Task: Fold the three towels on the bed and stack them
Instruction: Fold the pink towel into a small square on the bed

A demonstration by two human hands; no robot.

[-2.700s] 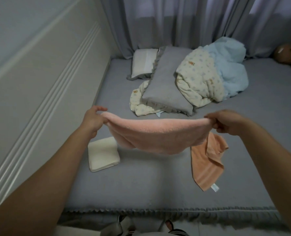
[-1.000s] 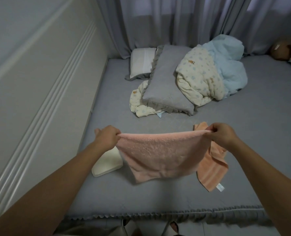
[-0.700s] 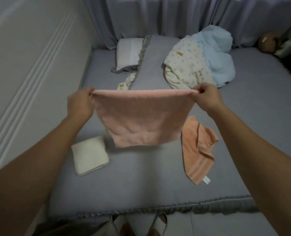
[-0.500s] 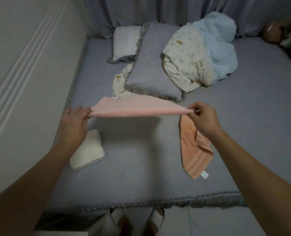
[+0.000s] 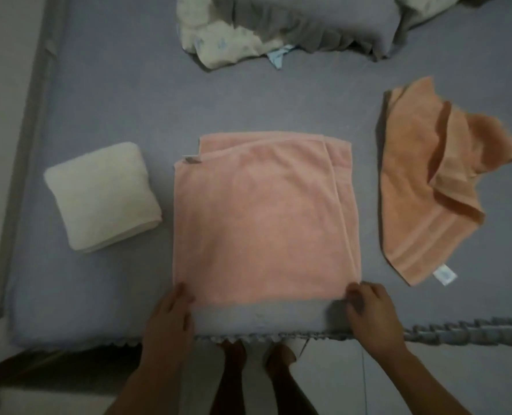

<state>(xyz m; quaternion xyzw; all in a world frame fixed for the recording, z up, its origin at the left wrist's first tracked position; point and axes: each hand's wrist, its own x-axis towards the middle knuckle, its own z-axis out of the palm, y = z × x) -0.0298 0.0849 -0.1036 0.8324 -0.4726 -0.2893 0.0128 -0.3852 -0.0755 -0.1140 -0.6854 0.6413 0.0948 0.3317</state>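
Pink towel [image 5: 263, 217], in the air between my hands half a second ago, now lies doubled on the bed [image 5: 248, 109]. My left hand [image 5: 170, 313] and right hand [image 5: 368, 307] pinch its near corners. White towel [image 5: 102, 196] is folded; orange towel [image 5: 434, 181] waits crumpled.

grey pillow [image 5: 314, 22] and patterned blanket [image 5: 218, 43] cropped by top edge; towel tag [image 5: 444, 274] print illegible.
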